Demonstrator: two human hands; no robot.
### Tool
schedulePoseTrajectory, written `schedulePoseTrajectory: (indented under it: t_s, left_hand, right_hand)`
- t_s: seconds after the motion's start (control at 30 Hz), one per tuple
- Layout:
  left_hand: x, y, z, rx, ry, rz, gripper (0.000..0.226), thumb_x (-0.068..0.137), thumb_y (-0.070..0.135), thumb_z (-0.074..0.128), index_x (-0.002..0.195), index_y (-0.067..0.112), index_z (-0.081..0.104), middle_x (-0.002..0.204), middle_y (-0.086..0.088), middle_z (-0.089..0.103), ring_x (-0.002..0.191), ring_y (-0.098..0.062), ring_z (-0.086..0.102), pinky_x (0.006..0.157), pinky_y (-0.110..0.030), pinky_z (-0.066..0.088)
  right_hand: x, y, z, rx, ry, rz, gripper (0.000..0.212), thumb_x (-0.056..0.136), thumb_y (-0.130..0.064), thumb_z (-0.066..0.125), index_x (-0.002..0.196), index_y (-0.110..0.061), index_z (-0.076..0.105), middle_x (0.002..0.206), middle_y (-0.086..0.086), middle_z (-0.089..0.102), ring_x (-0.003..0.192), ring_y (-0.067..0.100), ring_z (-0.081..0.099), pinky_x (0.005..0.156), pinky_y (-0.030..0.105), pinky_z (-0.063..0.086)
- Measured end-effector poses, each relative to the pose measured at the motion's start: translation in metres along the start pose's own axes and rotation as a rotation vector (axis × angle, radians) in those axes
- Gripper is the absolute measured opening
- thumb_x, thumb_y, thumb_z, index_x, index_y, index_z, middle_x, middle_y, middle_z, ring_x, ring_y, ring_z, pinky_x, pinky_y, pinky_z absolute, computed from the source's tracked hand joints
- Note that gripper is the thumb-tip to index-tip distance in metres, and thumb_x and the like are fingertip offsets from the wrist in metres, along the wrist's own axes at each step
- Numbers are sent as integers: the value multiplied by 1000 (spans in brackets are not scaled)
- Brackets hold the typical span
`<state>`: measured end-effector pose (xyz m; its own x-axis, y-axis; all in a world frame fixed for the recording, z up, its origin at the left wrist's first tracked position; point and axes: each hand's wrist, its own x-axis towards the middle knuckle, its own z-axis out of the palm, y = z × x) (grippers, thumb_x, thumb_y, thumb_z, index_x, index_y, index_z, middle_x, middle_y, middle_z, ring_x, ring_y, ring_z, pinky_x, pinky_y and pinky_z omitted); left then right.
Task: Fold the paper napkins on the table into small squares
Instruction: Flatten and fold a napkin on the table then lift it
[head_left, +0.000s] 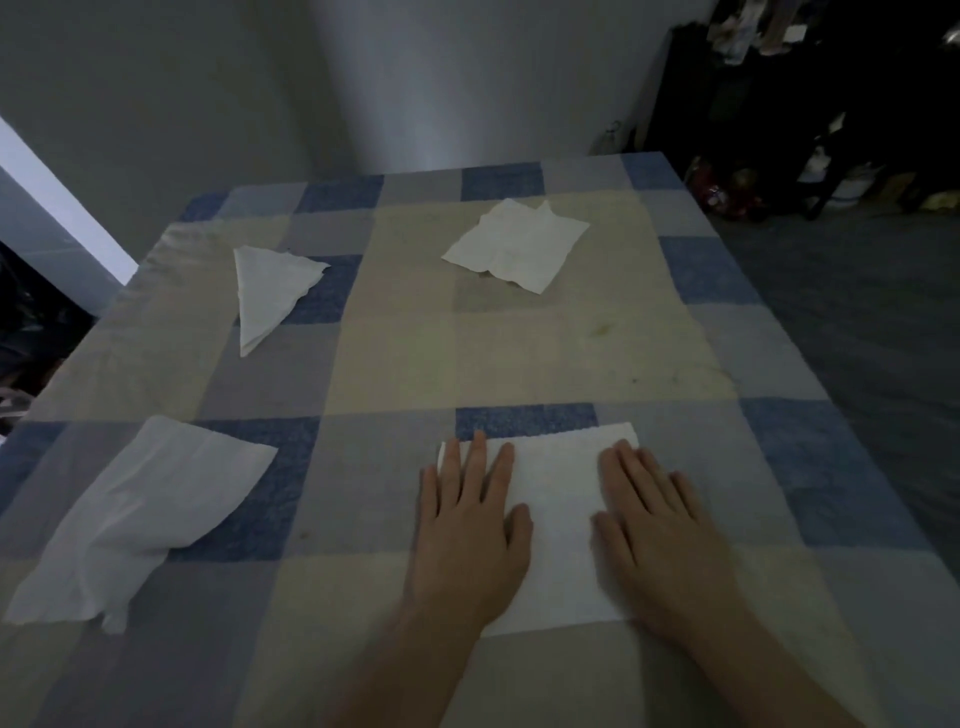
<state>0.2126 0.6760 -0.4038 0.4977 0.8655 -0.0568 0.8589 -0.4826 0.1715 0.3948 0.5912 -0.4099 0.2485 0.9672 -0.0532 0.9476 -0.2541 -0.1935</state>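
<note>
**Both palms flat on the near napkin**

We see a table covered by a checked cloth (395, 322) in blue, grey and cream squares, and we take the napkin under the hands as our landmark. That near napkin (558, 499) is a white sheet lying flat on the cloth at the table's near edge.

The left hand (467, 525) rests palm down on its left side, fingers straight and slightly spread, gripping nothing; its fingertips reach the sheet's far left corner. The right hand (660, 525) lies palm down on the right side, fingers extended and close together, thumb pointing inward, also gripping nothing. A bare strip of the sheet shows between the two hands.

Well to the left of this napkin lies a crumpled napkin (140, 519), loosely creased and uneven. Beyond and to the left of the landmark, far off, sits a triangular napkin (270, 293), folded to a point. Straight beyond the landmark, toward the far edge of the table, lies a rumpled napkin (519, 244), roughly square with ragged corners.
</note>
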Motion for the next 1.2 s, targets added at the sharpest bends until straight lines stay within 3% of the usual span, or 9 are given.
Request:
schedulePoseTrajectory:
  t_s: [0.27, 0.37, 0.47, 0.57, 0.67, 0.77, 0.87, 1.1, 1.2]
  left_hand:
    - [3, -27, -2, 48, 8, -42, 71, 87, 58, -5, 152, 29, -6, 161, 2, -14, 146, -13, -18, 117, -44, -10]
    - [5, -25, -14, 62, 137, -176, 75, 91, 56, 1, 153, 17, 17, 162, -5, 5, 148, -20, -3, 115, -42, -12]
    - [6, 16, -21, -13, 208, -16, 64, 98, 49, 11, 151, 15, 23, 161, -5, 14, 148, -24, 8, 118, -47, 3]
    - [1, 50, -2, -29, 89, 236, 61, 99, 48, 4, 153, 19, 15, 162, 0, 7, 148, -18, 8, 117, -47, 20]
    - [4, 39, 6, -30, -8, 206, 58, 100, 45, 10, 148, 20, 33, 156, 3, 27, 145, -16, 24, 111, -45, 35]
    - [11, 5, 8, -34, 32, 104, 62, 95, 49, 1, 153, 28, 8, 160, 11, -2, 148, -9, 0, 119, -39, 8]
    - [12, -18, 1, -29, 41, -3, 68, 87, 53, -6, 151, 31, -11, 157, 16, -18, 143, -2, -20, 119, -36, -9]
    - [10, -15, -1, -55, 50, -57, 66, 90, 52, 0, 152, 32, -7, 157, 17, -15, 143, 0, -18, 120, -39, -5]
    - [10, -15, -2, -41, 33, -67, 65, 91, 51, 3, 152, 31, -5, 158, 17, -12, 144, 0, -16, 120, -41, 0]
  right_hand:
    - [-4, -3, -15, 25, -32, 30, 64, 97, -48, 13, 152, -26, -11, 161, -6, -12, 144, 6, -17, 119, 34, -8]
    - [-4, -5, -17, 51, -7, 30, 65, 95, -48, 15, 153, -26, -5, 162, -6, -6, 148, 8, -8, 121, 35, -2]
    - [-4, -6, -16, 53, 15, 41, 65, 95, -49, 17, 153, -27, -3, 162, -8, -6, 148, 8, -8, 120, 34, -1]
    - [-2, -5, -14, 49, 31, 45, 66, 93, -53, 11, 153, -28, -3, 160, -10, -8, 146, 5, -10, 118, 33, -4]
    - [1, -3, -11, 51, 41, 36, 70, 89, -54, 11, 153, -26, 8, 161, -7, 2, 145, 4, -3, 118, 29, -2]
    - [0, -5, -7, 41, 67, 66, 68, 88, -51, 23, 150, -22, 29, 158, -3, 23, 145, 9, 18, 115, 32, 7]
    - [-1, -5, -3, 4, 48, 104, 69, 87, -50, 25, 149, -19, 31, 157, -1, 25, 145, 11, 23, 116, 36, 14]
    - [4, -21, -1, 47, 127, 254, 75, 75, -41, 37, 138, -2, 47, 147, 19, 43, 135, 33, 40, 108, 57, 25]
    - [23, -29, -6, 28, 187, -73, 68, 81, -38, 38, 141, -6, 45, 151, 16, 38, 138, 27, 32, 109, 51, 19]
